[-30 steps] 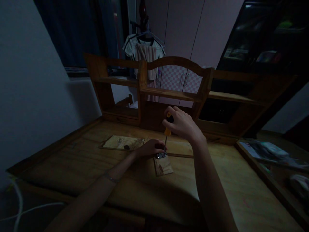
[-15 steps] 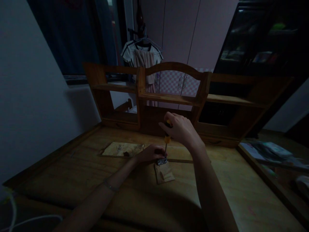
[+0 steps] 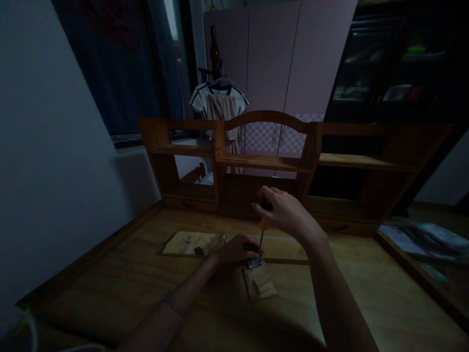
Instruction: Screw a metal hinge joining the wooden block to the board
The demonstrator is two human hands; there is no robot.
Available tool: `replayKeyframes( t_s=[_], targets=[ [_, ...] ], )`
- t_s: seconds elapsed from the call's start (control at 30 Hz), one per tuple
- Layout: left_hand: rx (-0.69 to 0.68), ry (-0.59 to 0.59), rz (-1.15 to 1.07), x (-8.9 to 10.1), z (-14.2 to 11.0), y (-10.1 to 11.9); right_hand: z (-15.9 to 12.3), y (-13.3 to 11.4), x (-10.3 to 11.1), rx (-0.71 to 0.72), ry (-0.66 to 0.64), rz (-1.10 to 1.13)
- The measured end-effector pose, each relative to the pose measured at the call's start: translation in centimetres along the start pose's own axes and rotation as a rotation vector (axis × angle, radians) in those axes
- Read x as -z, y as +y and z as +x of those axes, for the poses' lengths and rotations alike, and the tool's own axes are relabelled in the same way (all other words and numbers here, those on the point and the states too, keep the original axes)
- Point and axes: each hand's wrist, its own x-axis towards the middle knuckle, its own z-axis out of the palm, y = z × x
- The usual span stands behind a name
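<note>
My right hand [image 3: 284, 208] grips a screwdriver [image 3: 264, 224] from above, its fingers wrapped round the dark and yellow handle. The thin shaft slants down to a small metal hinge [image 3: 255, 264] with holes in it. My left hand [image 3: 240, 249] lies low beside the hinge, fingers curled in against it near the screwdriver tip. The tip itself and any screw there are too small to make out. Under the hinge's near side is a small square wood piece [image 3: 266, 283]. Behind the hands lies a pale flat board [image 3: 190, 243], partly covered by the left hand.
The wooden desktop [image 3: 146, 288] carries a shelf unit [image 3: 264, 161] along its far edge. Papers or books [image 3: 421, 239] lie beyond the raised edge on the right. A white cable [image 3: 32, 332] is at the lower left, and a wall [image 3: 84, 195] rises on the left.
The head view has tilted up slightly, so everything sits lower in the picture. Both hands stay at the hinge, and the screwdriver remains upright with a slight tilt.
</note>
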Motion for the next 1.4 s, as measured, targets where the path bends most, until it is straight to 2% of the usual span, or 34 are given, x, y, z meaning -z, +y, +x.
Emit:
replayKeyframes(
  t_s=[0.13,0.3,0.43,0.53,0.8,1.23,1.4],
  targets=[
    [-0.022,0.014,-0.013,-0.1,-0.1,-0.1,0.3,0.2,-0.5,-0.006,0.014,-0.029],
    [-0.036,0.004,-0.021,-0.3,-0.2,0.2,-0.3,-0.3,-0.1,0.039,0.005,0.01],
    [-0.018,0.018,0.036,-0.4,-0.1,0.3,-0.4,-0.4,0.0,0.018,0.022,-0.08],
    [-0.024,0.048,0.069,-0.5,-0.2,0.5,-0.3,-0.2,0.0,0.004,0.021,-0.131],
    [0.019,0.169,0.074,-1.4,-0.8,0.8,-0.9,-0.1,0.5,0.02,0.001,-0.083],
    [0.076,0.24,0.006,-2.4,-0.9,0.6,-1.2,-0.3,0.4,0.017,0.026,-0.107],
    [0.041,0.27,0.133,-2.5,-1.0,0.7,-0.9,-0.1,0.4,0.005,0.016,-0.154]
  ],
)
